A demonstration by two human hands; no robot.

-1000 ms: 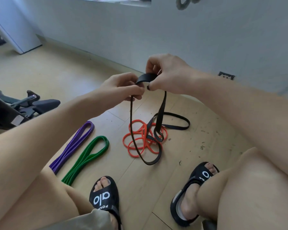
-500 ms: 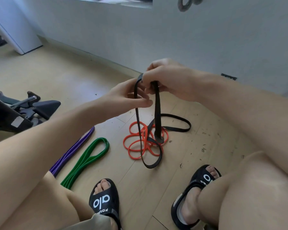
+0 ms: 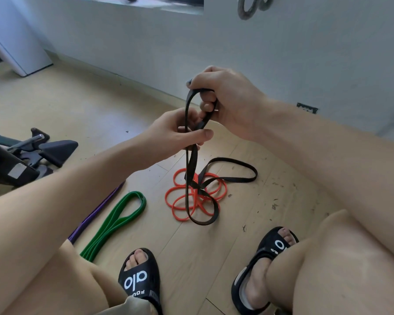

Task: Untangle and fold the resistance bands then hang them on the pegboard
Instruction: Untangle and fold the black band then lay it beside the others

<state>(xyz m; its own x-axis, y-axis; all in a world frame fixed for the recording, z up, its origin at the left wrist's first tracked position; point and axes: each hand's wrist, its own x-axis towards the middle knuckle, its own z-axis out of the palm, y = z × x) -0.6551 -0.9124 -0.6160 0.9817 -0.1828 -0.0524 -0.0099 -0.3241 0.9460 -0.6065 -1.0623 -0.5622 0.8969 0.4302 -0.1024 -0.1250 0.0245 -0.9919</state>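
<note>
The right hand (image 3: 228, 103) curls its fingers (image 3: 208, 102) shut around the top loop of a flat black rubber resistance band (image 3: 192, 162). Just below, the left hand (image 3: 180, 133) pinches both strands closed. Beneath the fingers, the band hangs onto a tangled orange band (image 3: 192, 198) on the wooden floor (image 3: 259, 212).

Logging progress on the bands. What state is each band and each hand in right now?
Black band: held up, lower loops on the floor, still tangled with the orange.
Orange band: coiled on the floor, untouched.
Green band: folded, on the floor.
Purple band: flat on the floor, partly hidden.
Left hand: pinching the black band.
Right hand: gripping its top loop.
</note>
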